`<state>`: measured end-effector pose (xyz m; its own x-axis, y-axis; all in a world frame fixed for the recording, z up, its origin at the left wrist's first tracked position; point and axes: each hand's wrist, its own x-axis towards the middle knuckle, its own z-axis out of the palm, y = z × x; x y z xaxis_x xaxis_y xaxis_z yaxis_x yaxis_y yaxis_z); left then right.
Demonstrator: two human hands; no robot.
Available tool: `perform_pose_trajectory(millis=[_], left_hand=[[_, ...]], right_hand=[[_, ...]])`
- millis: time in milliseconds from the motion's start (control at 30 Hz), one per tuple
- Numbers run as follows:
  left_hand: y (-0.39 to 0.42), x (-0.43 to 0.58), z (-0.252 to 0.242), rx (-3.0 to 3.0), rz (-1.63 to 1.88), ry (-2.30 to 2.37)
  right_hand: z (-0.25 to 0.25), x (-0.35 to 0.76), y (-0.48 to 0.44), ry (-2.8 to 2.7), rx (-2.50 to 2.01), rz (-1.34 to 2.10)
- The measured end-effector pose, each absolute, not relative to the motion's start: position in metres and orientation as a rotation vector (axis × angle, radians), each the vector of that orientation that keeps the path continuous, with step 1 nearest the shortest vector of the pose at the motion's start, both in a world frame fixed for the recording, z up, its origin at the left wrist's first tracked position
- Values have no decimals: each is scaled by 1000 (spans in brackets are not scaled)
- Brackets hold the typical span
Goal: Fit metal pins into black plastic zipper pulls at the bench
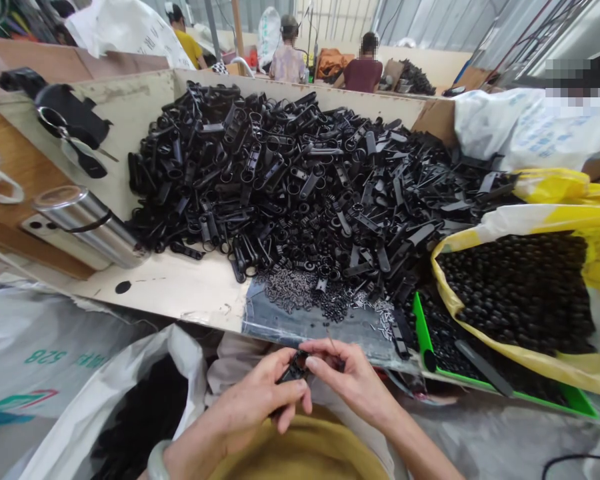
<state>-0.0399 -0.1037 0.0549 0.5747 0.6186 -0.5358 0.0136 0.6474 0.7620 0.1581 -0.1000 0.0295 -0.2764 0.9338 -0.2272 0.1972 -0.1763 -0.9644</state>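
Low in the middle of the head view, my left hand (253, 400) is closed around a small black plastic part (296, 365), with the thumb along its near side. My right hand (350, 373) meets it from the right, thumb and fingertips pinched at the part's open end. Whatever lies between those right fingertips is hidden or too small to name. Just beyond both hands, at the table edge, lie small grey pieces (290, 290), tiny black pieces (333, 303) and short silvery pins (383, 317) on a dark mat (270, 320).
A big heap of black plastic parts (260, 153) fills the walled table. To the right stand a yellow-white sack (515, 293) of round black pieces and a green tray (423, 327). A steel flask (93, 223) leans left; a white sack (55, 427) sits below. Several people work behind.
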Motion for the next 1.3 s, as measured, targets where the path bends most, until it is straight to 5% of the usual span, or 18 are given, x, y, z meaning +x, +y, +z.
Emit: perform_pose_trajectory(millis=[767,1300], left_hand=[[-116,-50,38,1477,226,1219],[-108,-54,43,788,321,1053]], right_hand=[[14,144,-128,-1469,-1413,1177],[33,164,-80,-2192,-1037,1108]])
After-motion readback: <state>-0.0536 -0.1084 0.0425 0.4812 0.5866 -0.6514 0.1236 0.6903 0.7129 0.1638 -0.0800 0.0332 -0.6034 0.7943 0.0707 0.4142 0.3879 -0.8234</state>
